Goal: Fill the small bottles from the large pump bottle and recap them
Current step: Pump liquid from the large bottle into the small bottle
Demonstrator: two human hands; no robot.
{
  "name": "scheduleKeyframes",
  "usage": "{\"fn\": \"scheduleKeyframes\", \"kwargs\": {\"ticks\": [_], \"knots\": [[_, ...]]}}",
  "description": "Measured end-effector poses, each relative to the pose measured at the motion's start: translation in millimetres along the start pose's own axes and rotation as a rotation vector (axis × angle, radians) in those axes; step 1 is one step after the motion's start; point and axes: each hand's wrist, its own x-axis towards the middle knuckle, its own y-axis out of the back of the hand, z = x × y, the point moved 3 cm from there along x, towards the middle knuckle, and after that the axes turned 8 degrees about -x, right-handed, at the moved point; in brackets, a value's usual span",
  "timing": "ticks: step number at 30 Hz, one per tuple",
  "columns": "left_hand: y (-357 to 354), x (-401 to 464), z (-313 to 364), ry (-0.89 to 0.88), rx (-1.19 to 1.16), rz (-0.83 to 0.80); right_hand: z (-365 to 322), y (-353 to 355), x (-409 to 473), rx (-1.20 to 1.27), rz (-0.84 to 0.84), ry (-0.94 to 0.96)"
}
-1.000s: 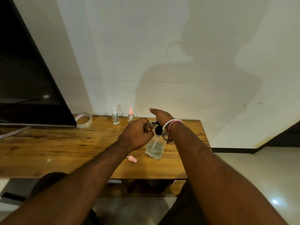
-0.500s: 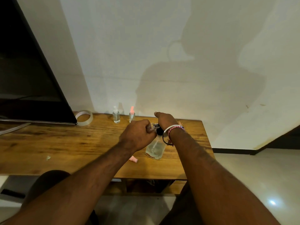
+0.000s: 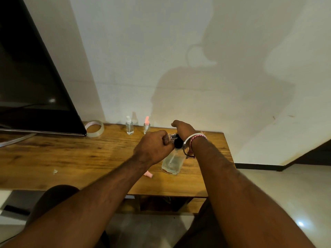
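Clear liquid sits low in the large pump bottle, which stands on the wooden table just in front of your wrists, with its black pump head tucked under your right hand. Your left hand is curled into a fist around a small bottle, and only its glinting open neck pokes out at 3 o'clock of the fist, right against the pump nozzle. To do this fill well, keep that neck square under the spout before you press, press slowly so the stream does not overshoot the narrow mouth, and keep the big bottle planted on the table.

Your right hand lies over the pump head, palm down. The fingers are bent over its far side, so I cannot tell whether they grip the head or merely press on it.

At 7 o'clock of the pump bottle, near your left forearm, a loose pink cap lies on its side; that is probably the one to screw back on. At 11 o'clock, against the wall, stand two already capped small bottles, one with a white top and one with a pink top. A tape roll rests further left beside the dark screen.
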Motion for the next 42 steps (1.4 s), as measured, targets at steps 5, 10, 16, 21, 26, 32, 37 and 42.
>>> {"fn": "scheduleKeyframes", "kwargs": {"ticks": [5, 10, 16, 21, 26, 32, 37, 42], "knots": [[4, -1, 3, 0.005, 0.049, 0.007, -3, 0, -6, 0.016, -0.036, -0.014], [2, -3, 5, 0.001, 0.032, 0.008, -5, 1, -10, -0.060, -0.047, -0.003], [-1, -4, 3, 0.009, 0.032, -0.001, -5, -3, -4, -0.185, 0.019, 0.043], [-4, -3, 0, 0.002, 0.059, -0.003, -4, -5, 2, -0.326, 0.054, 0.088], [-4, -4, 1, 0.002, 0.053, -0.002, -2, -3, 0, -0.276, 0.073, 0.089], [0, -12, 6, -0.012, 0.048, 0.055, 2, 2, -3, -0.021, -0.031, -0.048], [2, -13, 6, -0.012, 0.028, 0.045, 0, 5, -7, -0.024, -0.061, -0.039], [-1, -12, 3, -0.009, 0.017, 0.036, 0, 3, -2, -0.045, -0.043, -0.019]]}}
